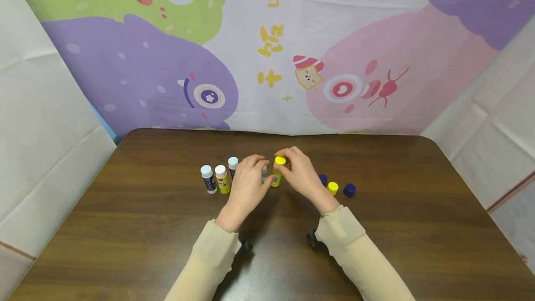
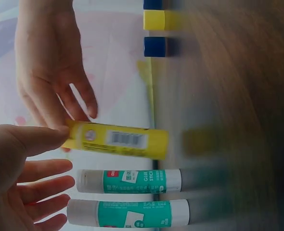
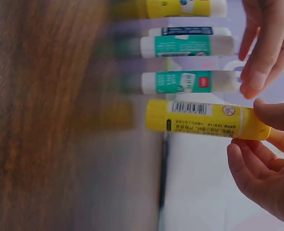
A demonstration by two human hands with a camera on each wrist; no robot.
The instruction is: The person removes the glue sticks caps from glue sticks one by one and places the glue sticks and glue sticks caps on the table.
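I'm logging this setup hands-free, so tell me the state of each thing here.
Held yellow glue stick: capped, slightly tilted, pinched near its top by right hand
Left hand: beside it, not gripping
Two green glue sticks: upright
Two navy glue sticks: upright
White-topped yellow glue stick: upright
Three small caps: loose on table

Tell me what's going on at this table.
A person's right hand pinches a yellow glue stick near its top; the stick leans slightly and appears just off the table. The left hand is open beside it, though whether it touches the stick is unclear. Other glue sticks stand left of it, and two dark blue caps and a yellow cap sit to its right.
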